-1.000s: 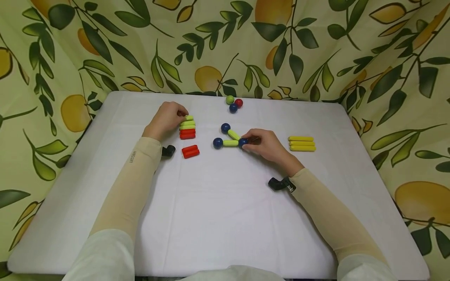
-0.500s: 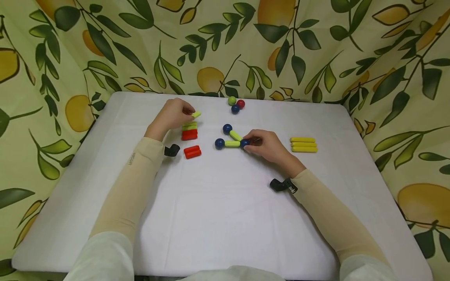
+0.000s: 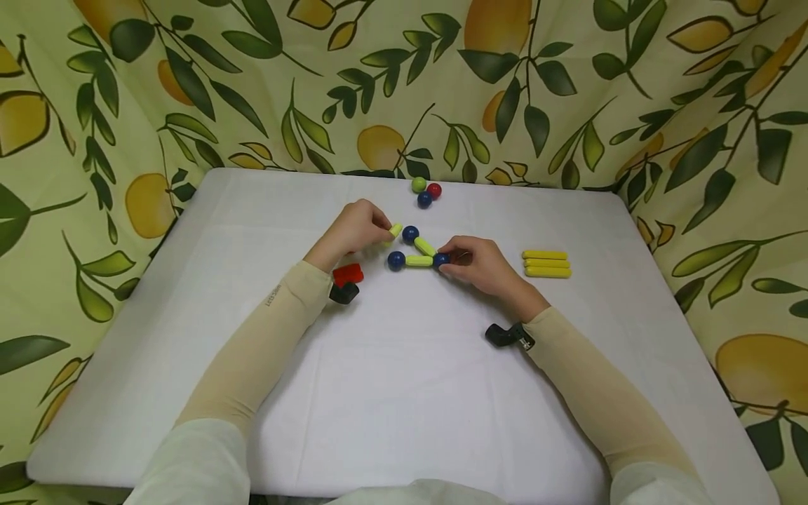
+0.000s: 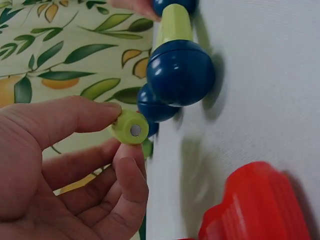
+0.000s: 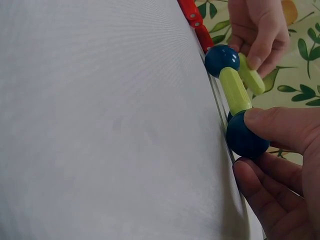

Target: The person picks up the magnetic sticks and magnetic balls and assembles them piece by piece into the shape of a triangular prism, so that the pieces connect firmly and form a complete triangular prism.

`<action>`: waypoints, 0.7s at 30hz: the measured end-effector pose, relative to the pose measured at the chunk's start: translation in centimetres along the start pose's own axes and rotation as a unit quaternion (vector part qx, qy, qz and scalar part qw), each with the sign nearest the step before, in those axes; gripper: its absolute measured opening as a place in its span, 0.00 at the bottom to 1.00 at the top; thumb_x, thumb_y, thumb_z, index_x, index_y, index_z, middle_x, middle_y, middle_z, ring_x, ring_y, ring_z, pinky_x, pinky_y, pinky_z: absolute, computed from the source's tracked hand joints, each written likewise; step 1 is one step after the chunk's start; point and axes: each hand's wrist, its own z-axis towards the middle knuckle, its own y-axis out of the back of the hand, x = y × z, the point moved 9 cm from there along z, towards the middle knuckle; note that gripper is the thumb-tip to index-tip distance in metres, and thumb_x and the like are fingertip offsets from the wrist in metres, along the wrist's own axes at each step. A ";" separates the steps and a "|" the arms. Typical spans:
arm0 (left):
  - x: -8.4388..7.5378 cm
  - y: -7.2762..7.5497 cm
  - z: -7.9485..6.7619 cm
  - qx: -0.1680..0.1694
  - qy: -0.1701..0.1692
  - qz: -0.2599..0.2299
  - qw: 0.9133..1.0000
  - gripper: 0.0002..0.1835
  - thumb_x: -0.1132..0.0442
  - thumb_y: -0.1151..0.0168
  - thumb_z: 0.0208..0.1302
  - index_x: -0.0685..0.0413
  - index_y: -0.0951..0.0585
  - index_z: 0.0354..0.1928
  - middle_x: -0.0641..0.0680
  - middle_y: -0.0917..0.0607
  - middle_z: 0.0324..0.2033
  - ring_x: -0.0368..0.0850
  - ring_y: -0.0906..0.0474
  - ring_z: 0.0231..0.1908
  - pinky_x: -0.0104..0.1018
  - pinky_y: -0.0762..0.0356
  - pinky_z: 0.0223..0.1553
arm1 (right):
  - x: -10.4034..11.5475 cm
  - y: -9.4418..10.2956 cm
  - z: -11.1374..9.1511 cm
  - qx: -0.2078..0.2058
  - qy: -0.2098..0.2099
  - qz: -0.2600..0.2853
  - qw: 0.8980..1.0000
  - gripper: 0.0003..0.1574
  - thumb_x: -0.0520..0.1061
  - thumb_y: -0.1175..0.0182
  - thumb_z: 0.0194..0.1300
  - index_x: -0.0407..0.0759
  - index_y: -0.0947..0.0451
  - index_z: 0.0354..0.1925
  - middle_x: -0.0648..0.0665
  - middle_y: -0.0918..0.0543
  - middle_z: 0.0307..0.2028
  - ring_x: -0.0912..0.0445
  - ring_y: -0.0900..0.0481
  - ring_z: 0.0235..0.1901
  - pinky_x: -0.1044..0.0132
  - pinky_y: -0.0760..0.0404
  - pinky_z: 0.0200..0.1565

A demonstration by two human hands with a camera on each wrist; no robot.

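In the head view my left hand pinches a short light-green rod between thumb and fingers, above the table. A round silver disc shows on the end of this rod in the left wrist view. My right hand holds a dark blue ball at the corner of a V-shaped piece. Two light-green rods run from that ball, one level and one slanted. Each ends in another blue ball, one at the left and one farther back. The held rod is close to the back ball, apparently apart from it.
Two short red rods lie beside the left wrist camera. Three yellow rods lie to the right. At the back sit a green ball, a red ball and a blue ball.
My left hand has lifted a light-green rod off the stack at the left and carried it right, towards the V-shaped piece. The stack is now hidden behind this hand. My right hand stays put.
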 end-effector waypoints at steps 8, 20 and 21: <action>-0.1 -1.5 0.0 0.015 0.018 -0.010 1.000 0.14 0.60 0.27 0.72 0.60 0.10 0.54 0.56 0.12 0.46 0.52 0.18 0.39 0.38 0.19 0.41 | 0.2 0.1 -0.1 0.000 0.009 -0.007 1.000 0.16 0.40 0.23 0.69 0.44 0.11 0.54 0.48 0.12 0.46 0.53 0.16 0.45 0.55 0.14 0.53; 0.5 -2.7 0.5 0.046 0.038 0.013 0.998 0.14 0.58 0.27 0.72 0.59 0.10 0.52 0.56 0.10 0.37 0.50 0.18 0.38 0.37 0.20 0.41 | 0.2 0.1 0.1 -0.002 0.008 -0.010 1.000 0.16 0.40 0.23 0.69 0.44 0.11 0.54 0.48 0.12 0.47 0.52 0.16 0.46 0.56 0.14 0.54; 0.5 -2.8 0.6 0.047 0.039 0.010 0.998 0.14 0.58 0.27 0.72 0.60 0.10 0.52 0.55 0.10 0.36 0.50 0.17 0.38 0.37 0.20 0.41 | 0.2 0.1 0.2 -0.001 0.007 -0.009 1.000 0.15 0.40 0.23 0.69 0.44 0.11 0.53 0.48 0.12 0.47 0.52 0.16 0.46 0.55 0.14 0.54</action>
